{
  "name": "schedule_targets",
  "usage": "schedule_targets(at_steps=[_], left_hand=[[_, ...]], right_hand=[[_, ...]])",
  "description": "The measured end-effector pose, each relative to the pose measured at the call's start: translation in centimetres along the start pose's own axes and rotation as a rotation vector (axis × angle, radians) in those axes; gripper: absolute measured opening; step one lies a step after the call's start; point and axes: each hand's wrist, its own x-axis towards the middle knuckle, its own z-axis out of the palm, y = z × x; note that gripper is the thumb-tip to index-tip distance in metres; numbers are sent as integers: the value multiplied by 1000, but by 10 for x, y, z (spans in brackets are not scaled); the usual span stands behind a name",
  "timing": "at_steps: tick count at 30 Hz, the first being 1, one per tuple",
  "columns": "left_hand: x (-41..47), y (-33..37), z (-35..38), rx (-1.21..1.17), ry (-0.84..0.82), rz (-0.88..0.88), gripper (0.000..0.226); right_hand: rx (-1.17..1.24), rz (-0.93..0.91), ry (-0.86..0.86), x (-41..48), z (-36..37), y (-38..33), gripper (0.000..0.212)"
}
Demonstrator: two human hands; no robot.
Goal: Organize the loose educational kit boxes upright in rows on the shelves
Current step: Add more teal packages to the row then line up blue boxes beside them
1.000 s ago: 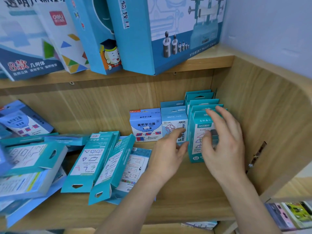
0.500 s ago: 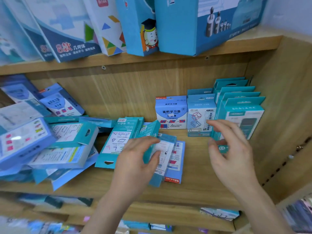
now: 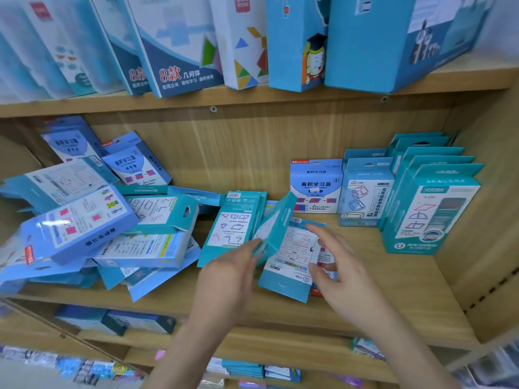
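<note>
Small teal and blue kit boxes fill the middle wooden shelf (image 3: 393,299). At the right, a row of teal boxes (image 3: 429,209) stands upright, with a blue-and-white box (image 3: 316,186) and another upright box (image 3: 365,192) beside it. A loose pile (image 3: 112,220) lies jumbled on the left. In the centre, a teal box (image 3: 276,226) leans on its edge between a flat teal box (image 3: 233,223) and a flat white-faced box (image 3: 289,262). My left hand (image 3: 233,273) touches the leaning box's lower edge with straight fingers. My right hand (image 3: 339,270) hovers with spread fingers over the white-faced box.
Large kit boxes (image 3: 182,46) stand leaning on the shelf above. The cabinet's side wall (image 3: 483,248) closes the right end. More boxes (image 3: 112,321) lie on the lower shelf. Bare shelf board shows in front of the upright rows.
Both hands have drawn back from the upright row at the right and moved left to the loose boxes in the centre. The view has swung left and down.
</note>
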Motion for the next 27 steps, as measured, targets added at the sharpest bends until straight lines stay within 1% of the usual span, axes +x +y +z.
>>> schedule_targets(at_steps=[2, 4, 6, 7, 9, 12, 17, 20, 23, 25, 27], left_hand=[[14, -1, -11, -119, 219, -50, 28], [32, 1, -31, -156, 370, -96, 23], [48, -1, -48, -251, 433, -160, 27], [53, -4, -56, -346, 436, -186, 26], [57, -10, -69, -543, 408, -235, 22], [55, -15, -83, -732, 348, -273, 21], [53, -14, -102, -1034, 281, -354, 18], [53, -15, -107, -1111, 234, -361, 19], [51, -11, -109, -1158, 172, -354, 30], [49, -6, -110, -1150, 108, -324, 37], [47, -1, -108, -1099, 41, -266, 38]], right_hand=[[-49, -26, -40, 4, 4, -10, 79], [-172, -54, -53, 11, 6, -23, 95], [-345, -86, -4, 21, 6, -38, 108], [-444, -110, 36, 26, 5, -45, 112], [-606, -165, 102, 34, 3, -58, 120], [-696, -230, 129, 39, 2, -72, 124], [-633, -290, 249, 36, 13, -80, 105], [-579, -280, 232, 32, 17, -85, 102], [-504, -207, 211, 27, 17, -90, 101], [-428, -131, 216, 22, 15, -93, 100], [-396, -66, 228, 18, 12, -95, 100]])
